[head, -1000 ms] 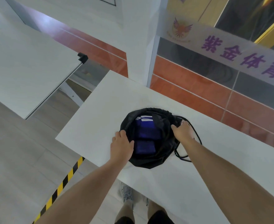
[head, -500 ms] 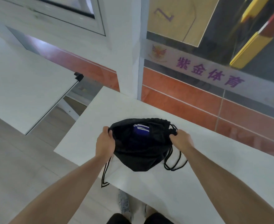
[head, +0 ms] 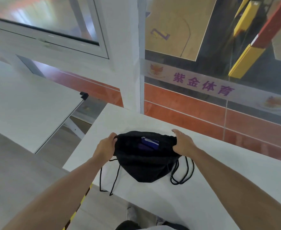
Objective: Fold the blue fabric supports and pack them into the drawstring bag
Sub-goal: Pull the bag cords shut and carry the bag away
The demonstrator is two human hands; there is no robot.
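Note:
A black drawstring bag [head: 146,166] lies on the white table [head: 219,188], its mouth facing away from me. Inside the opening a bit of the blue fabric supports [head: 150,143] shows, with white stripes. My left hand [head: 105,147] grips the left end of the bag's mouth. My right hand [head: 182,143] holds the right end of the mouth, fingers partly spread over the rim. Black cords trail from both sides toward me; the left ones hang over the table's front edge.
A second white table [head: 28,110] stands to the left, across a gap. Behind the table rise a white pillar [head: 128,63] and a glass wall with an orange band and purple lettering. Yellow-black tape [head: 80,206] marks the floor below.
Both hands moved from the bag's front to the two ends of its mouth. The opening has narrowed, so less blue fabric shows. The view tilted upward.

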